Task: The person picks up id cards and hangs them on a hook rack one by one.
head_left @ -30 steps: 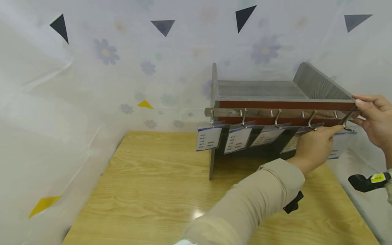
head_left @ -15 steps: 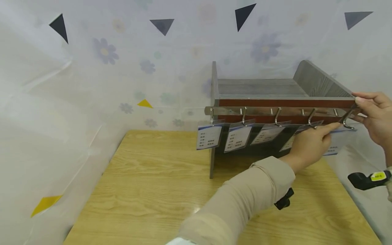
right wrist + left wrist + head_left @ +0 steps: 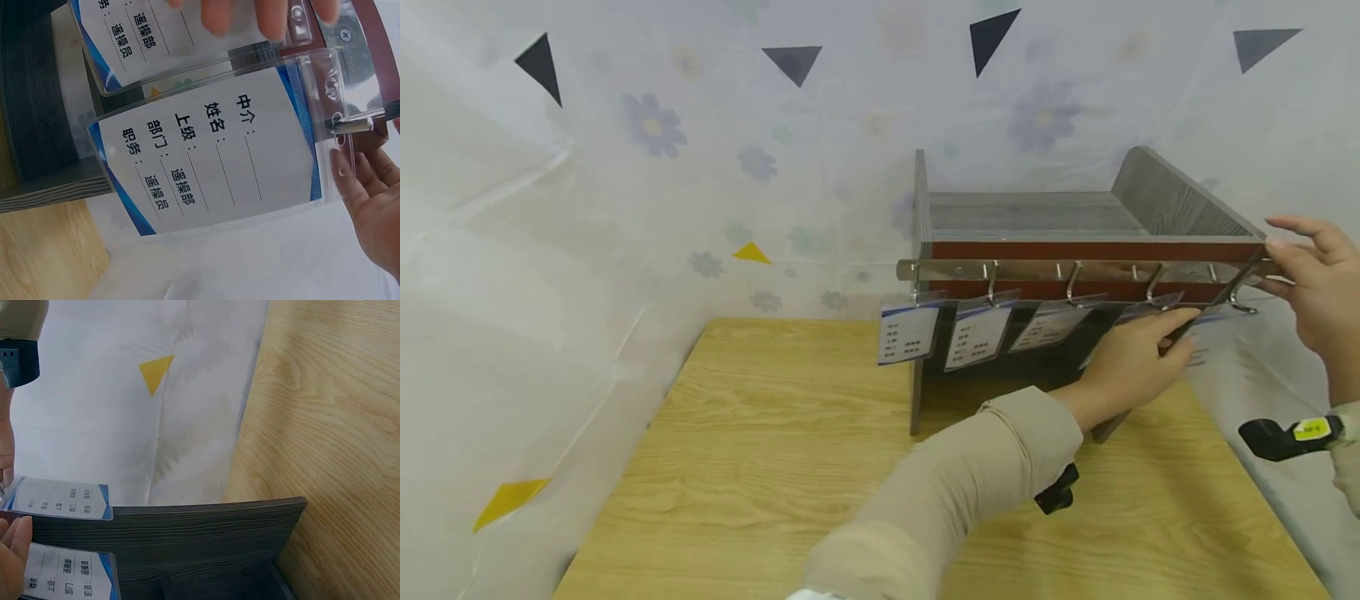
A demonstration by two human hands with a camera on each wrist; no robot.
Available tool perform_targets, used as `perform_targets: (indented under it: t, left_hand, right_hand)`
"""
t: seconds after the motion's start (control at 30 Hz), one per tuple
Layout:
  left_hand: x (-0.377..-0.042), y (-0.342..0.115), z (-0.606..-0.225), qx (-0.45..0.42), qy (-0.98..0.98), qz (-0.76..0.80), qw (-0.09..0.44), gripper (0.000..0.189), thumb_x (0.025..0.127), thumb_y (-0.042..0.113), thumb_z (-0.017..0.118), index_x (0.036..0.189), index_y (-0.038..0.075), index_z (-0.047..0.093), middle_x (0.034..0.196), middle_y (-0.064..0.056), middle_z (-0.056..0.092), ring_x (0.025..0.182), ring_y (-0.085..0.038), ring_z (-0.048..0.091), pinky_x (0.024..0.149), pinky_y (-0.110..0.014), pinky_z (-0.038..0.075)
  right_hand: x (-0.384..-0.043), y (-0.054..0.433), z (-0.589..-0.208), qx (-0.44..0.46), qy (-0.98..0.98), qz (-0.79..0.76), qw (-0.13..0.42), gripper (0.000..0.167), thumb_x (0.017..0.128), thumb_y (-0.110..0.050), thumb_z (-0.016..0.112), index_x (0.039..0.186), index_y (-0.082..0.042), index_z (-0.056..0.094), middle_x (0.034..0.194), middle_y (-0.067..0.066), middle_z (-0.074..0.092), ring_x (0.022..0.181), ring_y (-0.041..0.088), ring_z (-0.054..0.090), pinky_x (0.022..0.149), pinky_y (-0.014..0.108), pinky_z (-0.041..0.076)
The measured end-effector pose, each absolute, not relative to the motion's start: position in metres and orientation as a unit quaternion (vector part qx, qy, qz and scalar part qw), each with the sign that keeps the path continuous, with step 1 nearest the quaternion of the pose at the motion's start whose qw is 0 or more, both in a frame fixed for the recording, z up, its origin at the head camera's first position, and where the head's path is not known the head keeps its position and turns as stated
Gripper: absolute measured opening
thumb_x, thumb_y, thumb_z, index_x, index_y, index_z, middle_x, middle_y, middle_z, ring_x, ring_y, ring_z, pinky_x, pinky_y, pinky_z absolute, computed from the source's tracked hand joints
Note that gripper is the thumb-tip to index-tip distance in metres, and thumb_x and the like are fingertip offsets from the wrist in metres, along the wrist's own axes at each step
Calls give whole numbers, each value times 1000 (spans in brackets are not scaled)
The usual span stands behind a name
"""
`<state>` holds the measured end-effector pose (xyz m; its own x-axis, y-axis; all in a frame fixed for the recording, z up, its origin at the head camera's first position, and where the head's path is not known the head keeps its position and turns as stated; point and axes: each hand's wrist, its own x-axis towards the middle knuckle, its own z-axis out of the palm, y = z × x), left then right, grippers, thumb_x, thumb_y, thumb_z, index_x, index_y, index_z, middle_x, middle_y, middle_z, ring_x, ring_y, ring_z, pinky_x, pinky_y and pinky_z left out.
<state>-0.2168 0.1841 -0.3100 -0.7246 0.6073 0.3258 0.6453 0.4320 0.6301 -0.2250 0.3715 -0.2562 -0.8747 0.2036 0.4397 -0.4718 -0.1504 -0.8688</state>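
A grey wooden shelf (image 3: 1018,212) has a metal hook rail (image 3: 1037,271) along its front. Several clear-sleeved name badges (image 3: 910,335) hang from its hooks. My left hand (image 3: 1138,354) is in front of the badges near the right end, fingers extended and partly covering one. Its fingers (image 3: 272,19) lie across the upper badge in the right wrist view. My right hand (image 3: 1318,287) has its thumb at the shelf's right front corner, index finger raised, other fingers partly hidden behind the rail end. The rightmost badge (image 3: 206,150) hangs on its hook (image 3: 353,126).
The shelf stands on a wood-grain table (image 3: 760,467). Behind it hangs a pale flowered sheet (image 3: 820,167) with dark and yellow triangles. A dark grey side panel (image 3: 206,534) shows in the left wrist view.
My left hand has moved left and down, away from the rightmost hook. My right index finger has lifted off the shelf corner, while the thumb stays there.
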Motion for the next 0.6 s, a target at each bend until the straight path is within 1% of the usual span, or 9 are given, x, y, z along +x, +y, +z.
perform_targets:
  t: [0.07, 0.13, 0.17, 0.2, 0.33, 0.43, 0.5, 0.6]
  left_hand:
    - [-216, 178, -312, -373, -840, -395, 15, 39, 92, 31, 38, 131, 33, 33, 122, 22, 41, 78, 14, 47, 48, -7, 35]
    - [-215, 170, -313, -374, -838, -398, 4, 37, 91, 32, 39, 129, 32, 37, 124, 22, 38, 89, 14, 45, 58, -5, 36]
    - [-215, 167, -314, -376, -837, -397, 5, 36, 91, 32, 39, 127, 30, 40, 124, 21, 39, 91, 13, 45, 63, -4, 36]
    - [-214, 162, -315, -380, -837, -394, 9, 35, 91, 31, 40, 126, 29, 42, 123, 20, 41, 92, 12, 45, 66, -4, 35]
    - [-212, 145, -319, -390, -830, -399, 15, 31, 91, 29, 41, 120, 24, 49, 119, 18, 45, 94, 10, 45, 69, -4, 35]
    - [-209, 131, -321, -398, -824, -404, 11, 30, 91, 29, 41, 120, 22, 50, 121, 17, 44, 97, 8, 44, 71, -5, 35]
    - [-207, 121, -323, -405, -821, -402, 7, 32, 91, 30, 40, 121, 22, 48, 125, 15, 41, 103, 7, 41, 78, -7, 34]
    - [-205, 106, -326, -413, -820, -396, 8, 34, 92, 31, 38, 124, 21, 46, 129, 13, 38, 112, 5, 35, 87, -12, 31]
  right_hand:
    - [-220, 367, -255, 106, -613, 747, 234, 21, 85, -1, 49, 104, -4, 56, 79, 3, 63, 68, 8, 61, 57, 14, 47]
    - [-218, 368, -257, 103, -617, 742, 240, 18, 85, -2, 49, 101, -3, 57, 80, 2, 64, 68, 8, 61, 57, 14, 47]
    - [-217, 368, -258, 101, -622, 737, 244, 16, 85, -3, 49, 99, -3, 57, 80, 2, 64, 69, 7, 61, 57, 14, 47]
    - [-217, 369, -259, 102, -622, 736, 248, 15, 85, -3, 50, 98, -2, 57, 81, 2, 63, 70, 7, 61, 57, 14, 47]
    - [-214, 369, -263, 98, -610, 740, 266, 11, 85, -2, 51, 93, 0, 58, 82, 3, 64, 72, 8, 61, 59, 14, 47]
    - [-210, 366, -265, 94, -609, 735, 285, 10, 84, -1, 51, 91, 0, 59, 83, 3, 64, 74, 8, 61, 64, 13, 46]
    - [-206, 363, -266, 74, -650, 690, 308, 13, 86, -3, 50, 95, -2, 59, 86, -1, 62, 80, 6, 58, 68, 10, 43]
    - [-201, 355, -269, 13, -735, 587, 340, 22, 88, -6, 47, 108, -6, 56, 97, -8, 56, 94, 5, 50, 83, 11, 34]
